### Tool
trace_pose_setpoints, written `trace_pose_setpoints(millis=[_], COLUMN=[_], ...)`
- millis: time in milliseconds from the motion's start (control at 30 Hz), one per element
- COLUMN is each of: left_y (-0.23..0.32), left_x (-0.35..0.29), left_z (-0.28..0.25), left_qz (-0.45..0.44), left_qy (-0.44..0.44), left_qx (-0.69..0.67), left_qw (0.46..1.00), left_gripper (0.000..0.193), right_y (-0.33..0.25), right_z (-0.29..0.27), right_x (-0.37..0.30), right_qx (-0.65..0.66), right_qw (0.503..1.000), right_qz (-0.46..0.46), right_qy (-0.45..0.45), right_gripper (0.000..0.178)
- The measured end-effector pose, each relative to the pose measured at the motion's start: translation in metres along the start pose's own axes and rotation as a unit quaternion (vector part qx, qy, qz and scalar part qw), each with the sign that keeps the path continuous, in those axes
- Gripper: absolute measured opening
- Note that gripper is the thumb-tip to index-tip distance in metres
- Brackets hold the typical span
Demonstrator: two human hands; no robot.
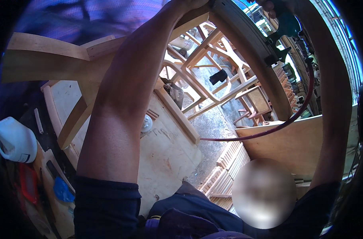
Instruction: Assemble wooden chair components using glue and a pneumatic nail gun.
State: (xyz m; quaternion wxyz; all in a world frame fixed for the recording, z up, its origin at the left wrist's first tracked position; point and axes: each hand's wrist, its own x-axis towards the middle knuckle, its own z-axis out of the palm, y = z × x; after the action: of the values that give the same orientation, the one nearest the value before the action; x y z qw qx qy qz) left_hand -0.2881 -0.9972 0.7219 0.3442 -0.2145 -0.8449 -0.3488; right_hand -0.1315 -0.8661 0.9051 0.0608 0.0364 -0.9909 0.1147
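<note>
Both my arms reach up to the top of the head view. My left hand (190, 3) is partly cut off by the upper edge; what shows of it is closed on a pale wooden frame (44, 65), which looks like part of a chair. At upper right, my right hand (270, 8) has its fingers wrapped round a dark air nail gun (287, 28). Its long narrow magazine lies along a curved wooden piece (265, 73) of the frame. From the tool a red air hose (311, 81) loops down and left. The gun's nose is hard to make out.
A pale work board (169, 159) lies below the frame, with short wooden sticks (152, 114) on it. A white jug (15, 139) stands far left, near a red tool (28, 183). Chair frames (197, 85), stacked slats (229, 163) and a plywood sheet (285, 145) are beyond.
</note>
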Motion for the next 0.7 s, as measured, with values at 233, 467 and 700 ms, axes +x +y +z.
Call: trace_pose_setpoints(millis=[233, 467, 700], left_y=[-0.018, -0.012, -0.018], left_x=[0.007, 0.009, 0.013], left_z=[0.016, 0.022, 0.024], left_qz=[0.046, 0.007, -0.022], left_qy=[0.047, 0.078, 0.079], left_qx=[0.033, -0.088, -0.096], left_qw=[0.997, 0.993, 0.992], left_gripper=[0.046, 0.044, 0.040], right_y=[-0.004, 0.000, -0.003], right_z=[0.007, 0.006, 0.009], right_x=[-0.005, -0.008, -0.011], right_qx=[0.002, 0.007, 0.011], right_qw=[1.000, 1.000, 1.000], right_qz=[-0.002, 0.007, 0.008], right_qy=[-0.002, 0.003, 0.003], right_gripper=[0.019, 0.018, 0.017])
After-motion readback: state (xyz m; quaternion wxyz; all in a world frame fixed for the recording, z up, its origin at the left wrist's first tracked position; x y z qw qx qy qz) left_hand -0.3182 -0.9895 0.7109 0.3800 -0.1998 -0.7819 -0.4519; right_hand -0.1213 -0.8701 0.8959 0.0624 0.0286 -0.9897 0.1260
